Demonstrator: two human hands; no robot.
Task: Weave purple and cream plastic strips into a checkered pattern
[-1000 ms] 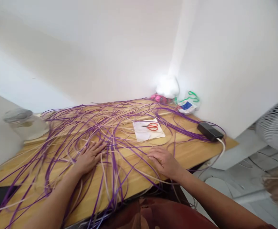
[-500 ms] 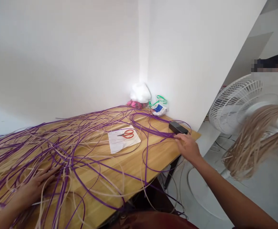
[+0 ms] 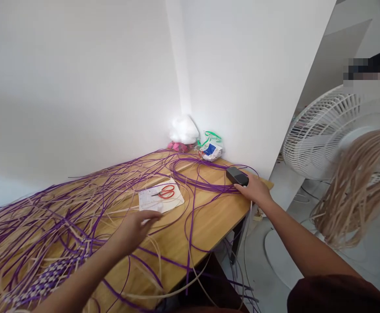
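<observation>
My right hand grips the near end of a small black box at the table's right corner. The box rests on a loose coil of purple strands. Over the middle of the table reaches my left hand, empty, its fingers stretched towards a white paper. Scissors with orange handles lie on that paper. Beneath my left forearm, partly hidden by it, is a woven purple-and-white checked strip, from which purple and beige strands fan out.
Many long strands cover the left of the wooden table; some hang over its front edge. Plastic bags stand in the wall corner. On the right, a white fan has a beige strand bundle draped over it. A person is behind.
My left hand has lifted off the woven strip and moved right towards the paper, uncovering the checked weave. My right hand has moved from the coil onto the black box. The view has shifted slightly.
</observation>
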